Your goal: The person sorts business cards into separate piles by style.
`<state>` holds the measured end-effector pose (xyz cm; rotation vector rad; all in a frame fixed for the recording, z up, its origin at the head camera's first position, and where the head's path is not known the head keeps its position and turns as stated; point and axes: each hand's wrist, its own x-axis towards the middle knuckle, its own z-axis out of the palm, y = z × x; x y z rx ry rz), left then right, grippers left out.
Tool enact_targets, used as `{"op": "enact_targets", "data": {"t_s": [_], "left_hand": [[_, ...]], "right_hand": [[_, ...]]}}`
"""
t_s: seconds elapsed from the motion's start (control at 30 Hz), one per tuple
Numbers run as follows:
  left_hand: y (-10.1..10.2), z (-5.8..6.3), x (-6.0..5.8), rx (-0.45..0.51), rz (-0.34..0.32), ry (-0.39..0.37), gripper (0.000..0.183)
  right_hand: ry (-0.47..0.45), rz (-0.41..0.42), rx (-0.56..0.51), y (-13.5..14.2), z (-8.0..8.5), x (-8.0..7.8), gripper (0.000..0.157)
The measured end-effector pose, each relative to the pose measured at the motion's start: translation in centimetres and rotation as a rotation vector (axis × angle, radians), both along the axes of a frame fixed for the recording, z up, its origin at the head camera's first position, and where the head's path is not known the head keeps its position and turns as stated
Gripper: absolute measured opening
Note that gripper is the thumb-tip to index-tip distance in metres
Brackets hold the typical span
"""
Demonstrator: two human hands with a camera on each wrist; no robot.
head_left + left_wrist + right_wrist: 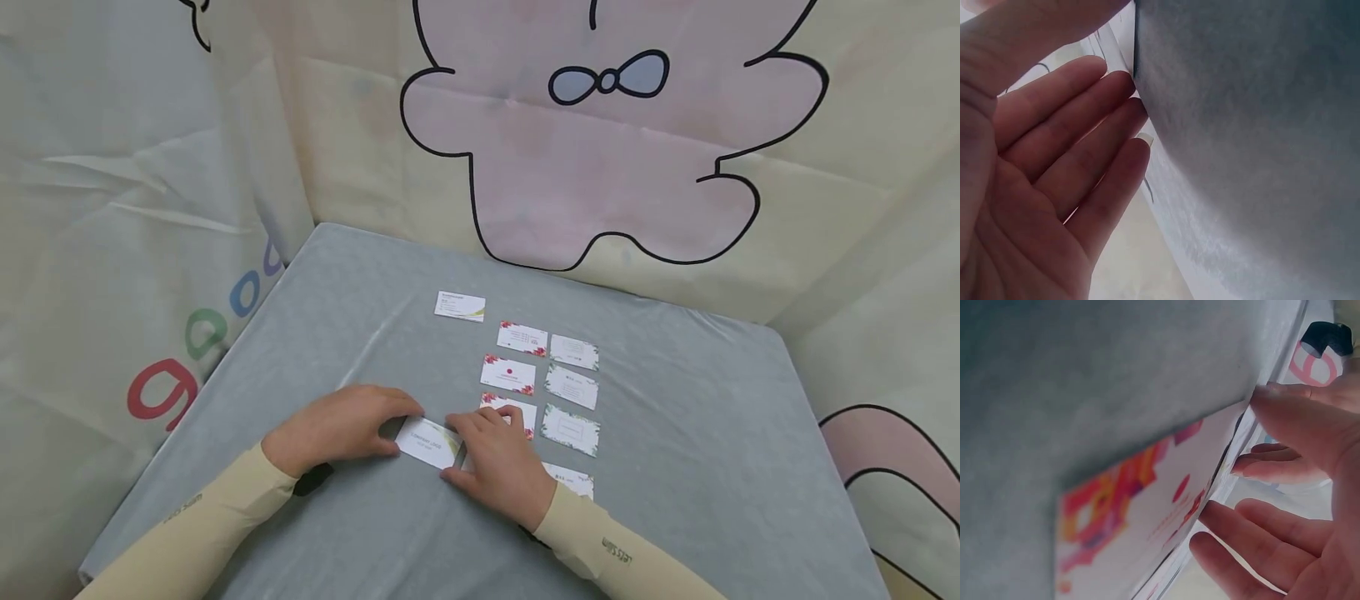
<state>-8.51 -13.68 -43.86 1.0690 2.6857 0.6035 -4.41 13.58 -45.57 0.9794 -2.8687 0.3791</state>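
Note:
A white business card point(427, 442) with grey lettering and a yellow-green corner lies on the grey cloth between both hands. My left hand point(348, 429) touches its left side, thumb and index finger near the two corners. At the opposite side rests my right hand point(502, 467), its thumb and index finger near the right corners. In the left wrist view, the left fingers point(1094, 162) are nearly straight and spread from the thumb. A red-flowered card point(1154, 519) lies close below the right hand in the right wrist view. The right palm hides part of the cards beneath it.
Red-flowered cards point(507, 375) form a column beside leaf-bordered cards point(572, 387). Another yellow-green-cornered card point(460, 306) lies farther back. The grey cloth-covered table point(690, 467) meets a printed curtain point(360, 150) at the back. The right forearm sleeve point(607, 542) partly covers the nearest leaf card.

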Motion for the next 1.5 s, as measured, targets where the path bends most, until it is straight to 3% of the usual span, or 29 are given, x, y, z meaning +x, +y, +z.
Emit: {"op": "enact_targets", "data": {"t_s": [0.2,0.77,0.93,1.03,1.13,1.5], "left_hand": [[0.1,-0.2,0.2,0.013,-0.012,0.034,0.045],[-0.2,-0.7,0.4,0.039,-0.013,0.043,0.046],[0.1,-0.6,-0.2,0.026,-0.003,0.057,0.049],[0.5,-0.2,-1.4,0.009,0.014,0.054,0.052],[0.9,0.2,-3.4,-0.002,0.038,0.050,0.056],[3.3,0.8,-12.8,-0.066,0.155,0.005,0.061]], "right_hand": [[-0.035,0.011,-0.021,-0.1,0.1,0.0,0.054],[-0.013,-0.017,-0.068,0.1,0.0,0.3,0.054],[-0.033,-0.028,-0.058,0.1,0.4,-0.5,0.053],[-0.077,-0.051,-0.055,0.2,1.0,-2.2,0.053],[-0.121,-0.063,-0.061,0.5,1.2,-4.8,0.054],[-0.261,-0.081,-0.069,2.2,1.4,-16.4,0.059]]}}
